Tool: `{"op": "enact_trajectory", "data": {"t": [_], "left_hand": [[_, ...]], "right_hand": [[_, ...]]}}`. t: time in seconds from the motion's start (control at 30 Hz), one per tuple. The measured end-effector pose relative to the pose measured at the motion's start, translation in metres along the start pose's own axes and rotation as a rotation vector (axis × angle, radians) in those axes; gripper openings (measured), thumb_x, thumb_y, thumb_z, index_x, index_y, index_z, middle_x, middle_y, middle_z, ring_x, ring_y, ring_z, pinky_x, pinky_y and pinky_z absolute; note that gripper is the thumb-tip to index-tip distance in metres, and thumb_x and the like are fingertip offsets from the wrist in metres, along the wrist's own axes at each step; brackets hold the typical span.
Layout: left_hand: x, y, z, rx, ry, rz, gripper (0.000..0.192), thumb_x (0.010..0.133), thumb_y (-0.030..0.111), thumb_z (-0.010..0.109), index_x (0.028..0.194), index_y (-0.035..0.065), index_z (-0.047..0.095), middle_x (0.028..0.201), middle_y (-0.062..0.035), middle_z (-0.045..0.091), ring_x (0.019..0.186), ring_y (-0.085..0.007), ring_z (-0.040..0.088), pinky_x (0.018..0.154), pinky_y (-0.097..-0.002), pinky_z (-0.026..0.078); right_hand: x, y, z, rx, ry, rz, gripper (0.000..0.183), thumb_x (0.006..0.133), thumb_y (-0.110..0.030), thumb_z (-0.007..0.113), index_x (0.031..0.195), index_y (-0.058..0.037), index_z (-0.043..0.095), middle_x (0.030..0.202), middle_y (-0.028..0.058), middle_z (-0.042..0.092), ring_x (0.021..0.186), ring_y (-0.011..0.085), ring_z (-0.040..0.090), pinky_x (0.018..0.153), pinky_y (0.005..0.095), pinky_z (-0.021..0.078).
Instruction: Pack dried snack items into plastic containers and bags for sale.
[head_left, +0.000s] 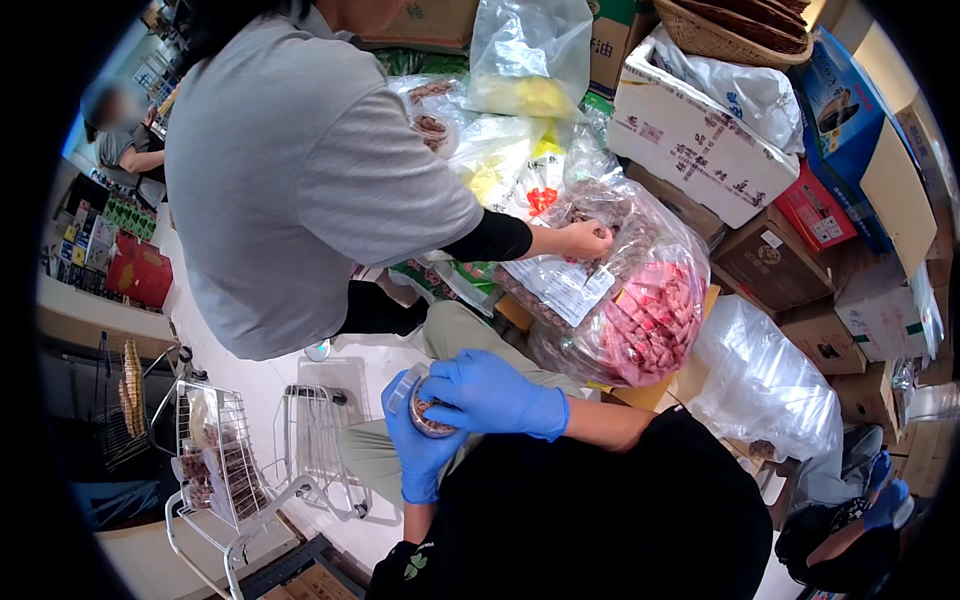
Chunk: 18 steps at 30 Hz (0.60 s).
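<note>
My left hand (424, 461), in a blue glove, is wrapped around a small clear plastic jar (433, 429) filled with brown dried pieces. A clear plastic lid (406, 390) stands tilted at the jar's far left side, by my left fingers. Across the jar's top lies my right hand (487, 397), gloved in blue too, with its fingers bent over the mouth. Its fingertips are partly hidden, so I cannot tell whether they grip anything. Beyond my knees, a big clear bag (652, 225) holds brown dried pieces and pink packets (652, 322).
A person in a grey shirt (300, 165) reaches a bare hand (589, 240) into the big bag. A white wire cart (217, 457) with filled jars stands left. Foam box (697, 135), cartons (772, 259) and clear plastic wrap (765, 382) lie right. Another gloved person (847, 525) is lower right.
</note>
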<state>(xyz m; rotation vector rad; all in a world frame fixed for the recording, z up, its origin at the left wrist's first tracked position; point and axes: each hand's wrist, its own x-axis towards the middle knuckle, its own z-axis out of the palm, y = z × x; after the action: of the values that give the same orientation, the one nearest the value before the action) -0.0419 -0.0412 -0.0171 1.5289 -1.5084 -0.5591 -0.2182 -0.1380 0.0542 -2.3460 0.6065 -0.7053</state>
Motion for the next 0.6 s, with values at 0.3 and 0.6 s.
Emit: {"op": "enact_trajectory", "data": {"t": [0.3, 0.6], "left_hand": [[0.005, 0.013, 0.002, 0.009, 0.005, 0.051, 0.092, 0.059, 0.019, 0.093, 0.137, -0.0002, 0.050, 0.129, -0.0189, 0.055, 0.118, -0.0330, 0.058, 0.102, -0.0430, 0.048], [-0.007, -0.005, 0.000, -0.107, 0.039, -0.106, 0.093, 0.059, 0.021, 0.095, 0.136, -0.0031, 0.049, 0.131, -0.0169, 0.057, 0.117, -0.0273, 0.061, 0.101, -0.0397, 0.051]], "right_hand": [[-0.005, 0.016, 0.017, 0.104, 0.086, -0.132, 0.023, 0.086, -0.027, 0.069, 0.104, -0.0144, 0.072, 0.096, 0.0067, 0.067, 0.085, 0.0280, 0.065, 0.075, 0.0396, 0.0494], [-0.024, 0.025, -0.001, 0.683, 0.243, 0.184, 0.021, 0.095, -0.013, 0.065, 0.111, -0.0021, 0.071, 0.097, 0.0134, 0.070, 0.089, 0.0265, 0.070, 0.082, 0.0359, 0.0545]]}}
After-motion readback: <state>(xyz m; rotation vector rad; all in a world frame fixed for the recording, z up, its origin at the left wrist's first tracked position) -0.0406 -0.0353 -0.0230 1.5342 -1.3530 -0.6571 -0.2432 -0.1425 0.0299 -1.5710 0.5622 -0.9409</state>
